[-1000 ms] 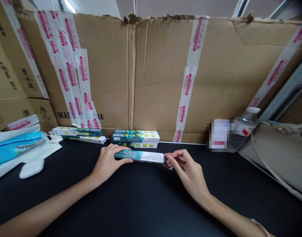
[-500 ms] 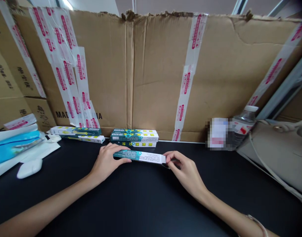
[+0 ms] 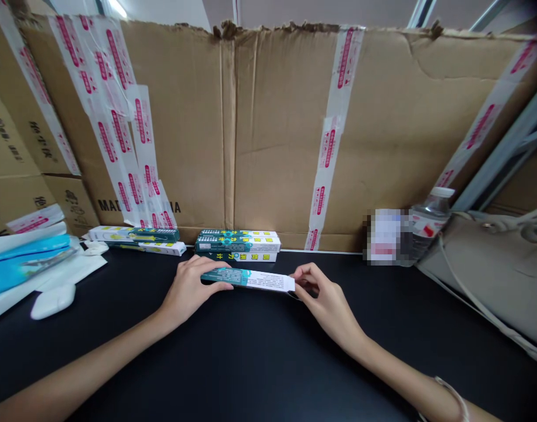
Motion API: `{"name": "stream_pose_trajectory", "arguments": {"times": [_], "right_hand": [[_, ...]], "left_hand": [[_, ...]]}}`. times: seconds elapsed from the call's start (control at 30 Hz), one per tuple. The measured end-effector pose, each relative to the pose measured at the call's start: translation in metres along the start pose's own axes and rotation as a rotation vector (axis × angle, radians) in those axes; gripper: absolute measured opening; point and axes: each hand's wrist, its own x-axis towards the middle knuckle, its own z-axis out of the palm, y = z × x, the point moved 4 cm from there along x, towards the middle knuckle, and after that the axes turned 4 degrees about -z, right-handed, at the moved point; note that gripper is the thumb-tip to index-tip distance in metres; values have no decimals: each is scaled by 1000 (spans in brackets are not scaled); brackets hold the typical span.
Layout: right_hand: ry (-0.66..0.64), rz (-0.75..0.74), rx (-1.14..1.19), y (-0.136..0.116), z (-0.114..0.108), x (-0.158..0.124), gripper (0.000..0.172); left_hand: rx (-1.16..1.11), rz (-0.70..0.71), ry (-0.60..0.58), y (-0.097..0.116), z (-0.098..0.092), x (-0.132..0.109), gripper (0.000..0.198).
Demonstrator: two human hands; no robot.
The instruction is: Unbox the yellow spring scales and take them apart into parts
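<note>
Thin carton (image 3: 262,281) at lower centre: light, crushable. Left hand (image 3: 189,293) wraps left end; right hand (image 3: 325,302) pinches right end. Hold by ends.

A black tabletop (image 3: 268,363) carries a stack of teal-and-white cartons (image 3: 237,245) against the cardboard backing, with a looser pile of white-and-teal cartons (image 3: 136,239) lying just left of it. Further left are blue-and-white packets (image 3: 24,264) and, just in front of them, a white computer mouse (image 3: 52,301). At the right, a plastic water bottle (image 3: 428,220) stands upright beside a beige bag (image 3: 492,275).
</note>
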Motion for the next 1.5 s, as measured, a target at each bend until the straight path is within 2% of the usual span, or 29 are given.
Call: {"name": "stream_pose_trajectory", "arguments": {"times": [0.17, 0.4, 0.53, 0.67, 0.93, 1.27, 1.4, 1.5], "right_hand": [[-3, 25, -39, -1, 0, 0, 10], [38, -23, -154, -3, -6, 0, 22], [-5, -67, -192, -3, -6, 2, 26], [-62, -74, -195, -1, -4, 3, 22], [-115, -4, -71, 4, -5, 2, 18], [-192, 187, 222, 25, -35, 3, 50], [-231, 225, 215, 23, -35, 3, 62], [-233, 225, 140, 22, -29, 0, 52]], "left_hand": [[-8, 17, 2, 2, -2, -1, 27], [-34, 52, 19, 6, -5, -2, 27], [-41, 71, 32, 5, -5, -2, 27], [-38, 85, 26, 3, -4, -1, 28], [-7, 72, -15, -1, 1, -1, 30], [120, 6, -1, -17, -7, -4, 31], [175, 32, -44, -14, -7, -8, 31], [225, 65, -64, -8, -7, -13, 34]]}}
